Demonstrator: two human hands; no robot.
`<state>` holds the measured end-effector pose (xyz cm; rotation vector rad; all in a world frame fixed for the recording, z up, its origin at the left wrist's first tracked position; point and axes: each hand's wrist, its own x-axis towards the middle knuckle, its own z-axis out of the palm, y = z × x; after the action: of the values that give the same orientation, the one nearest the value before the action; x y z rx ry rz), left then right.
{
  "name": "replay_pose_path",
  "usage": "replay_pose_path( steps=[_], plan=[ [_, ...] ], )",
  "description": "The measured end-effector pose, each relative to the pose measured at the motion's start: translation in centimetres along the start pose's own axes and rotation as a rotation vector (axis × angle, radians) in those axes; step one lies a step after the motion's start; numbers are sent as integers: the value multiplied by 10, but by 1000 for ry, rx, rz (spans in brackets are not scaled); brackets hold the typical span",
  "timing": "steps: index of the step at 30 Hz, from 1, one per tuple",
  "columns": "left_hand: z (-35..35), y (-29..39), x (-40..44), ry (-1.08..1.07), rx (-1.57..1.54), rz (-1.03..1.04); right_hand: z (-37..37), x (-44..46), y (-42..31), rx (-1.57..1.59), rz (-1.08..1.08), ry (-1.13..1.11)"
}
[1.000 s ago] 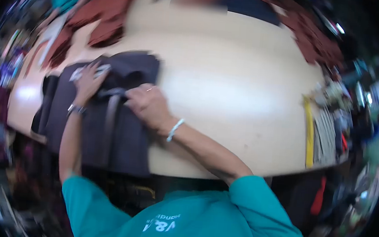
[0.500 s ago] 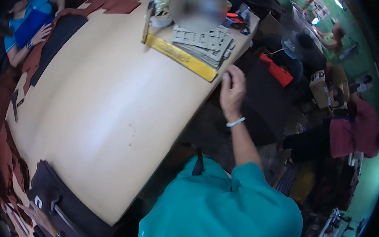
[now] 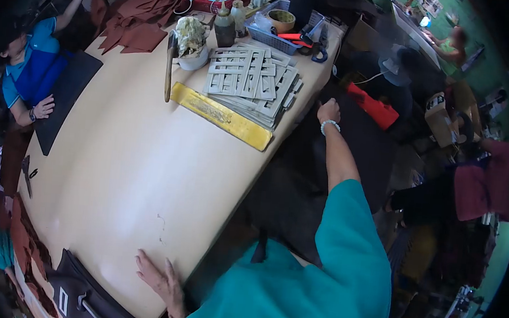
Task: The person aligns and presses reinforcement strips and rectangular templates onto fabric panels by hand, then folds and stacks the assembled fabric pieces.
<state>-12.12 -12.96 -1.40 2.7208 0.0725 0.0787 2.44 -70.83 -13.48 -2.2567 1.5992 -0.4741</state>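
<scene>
My left hand (image 3: 161, 280) lies on the light tabletop (image 3: 122, 172) near its front edge, fingers spread, holding nothing. Beside it, at the table's lower corner, is a dark bag-like piece (image 3: 86, 289) with a handle and a pale rectangular frame. My right hand (image 3: 329, 112), with a pale bracelet at the wrist, is beyond the table's right edge. Its fingers are curled at the edge of a black sheet of material (image 3: 358, 134), which hangs or lies beside the table; the fingertips are partly hidden. Nearest to it on the table is a stack of grey slotted templates (image 3: 243, 77).
A yellow bar (image 3: 222, 117), a bowl with a pale lumpy mass (image 3: 190, 40), bottles (image 3: 224, 26) and a blue basket (image 3: 273, 38) crowd the far end. Scissors (image 3: 27, 174) lie at the left. A co-worker (image 3: 37, 67) handles a dark panel (image 3: 71, 97) across the table.
My left hand has moved from the dark bag-like piece onto the tabletop. My right hand has moved from the table edge to the black sheet. The co-worker has raised one arm.
</scene>
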Motion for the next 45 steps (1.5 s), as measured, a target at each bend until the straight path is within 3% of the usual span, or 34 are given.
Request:
replay_pose_path(
  steps=[1, 6, 9, 14, 16, 18, 23, 25, 26, 28, 30, 31, 32, 34, 35, 36, 37, 38, 39, 41, 43, 45],
  plan=[
    [1, 5, 1, -2, -1, -23, 7, 5, -4, -36, 50, -17],
    [1, 5, 5, -18, 24, -77, 19, 12, -10, -168, -132, 35],
    [3, 6, 7, -22, 78, -47, -5, 11, -18, -193, -68, -58],
    [3, 4, 6, -15, 107, -44, 1, 34, 3, 105, 283, -111],
    [4, 4, 5, -21, 109, -43, 39, 64, 46, 143, 147, -172],
    [3, 6, 6, -27, 115, -48, 15, 49, 50, 556, 246, -330],
    [4, 4, 5, -15, 123, -36, -56, 25, 60, 1128, 244, -248],
    [4, 5, 6, -19, 122, -38, -100, 13, 43, 1520, 46, -263],
    [3, 6, 6, -25, 118, -37, -151, -20, 8, 1682, -9, -437],
    [0, 8, 8, -47, 58, -26, -193, -55, -32, 1714, -111, -453],
    [-3, 10, 13, -66, -57, -12, -224, -123, -95, 1772, -217, -613],
    [-5, 18, 18, -67, -263, 46, -215, -149, -112, 1560, -384, -493],
    [-9, 30, 24, -66, -468, 99, -199, -179, -135, 1246, -804, -415],
    [-13, 54, 36, -32, -878, 165, -165, -241, -181, 704, -1549, 98],
    [-8, 55, 41, -27, -1009, 207, -164, -281, -206, 1076, -1507, -626],
    [2, 50, 47, -14, -1136, 246, -163, -322, -231, 1410, -1165, -1293],
    [6, 43, 47, 10, -1261, 284, -152, -361, -242, 1504, -1186, -1452],
    [1, 35, 42, -49, -1240, -43, -144, -389, -248, 1439, -1186, -1659],
    [-16, 57, 45, -5, -1257, -343, -152, -402, -249, 1375, -1289, -1724],
    [-29, 55, 42, 2, -1040, -318, -141, -419, -250, 1357, -1531, -1414],
    [-18, 35, 38, 80, -669, -64, -147, -412, -237, 1323, -1539, -1012],
    [-6, 14, 34, 105, -279, 160, -151, -389, -224, 1064, -1544, -678]
  ],
)
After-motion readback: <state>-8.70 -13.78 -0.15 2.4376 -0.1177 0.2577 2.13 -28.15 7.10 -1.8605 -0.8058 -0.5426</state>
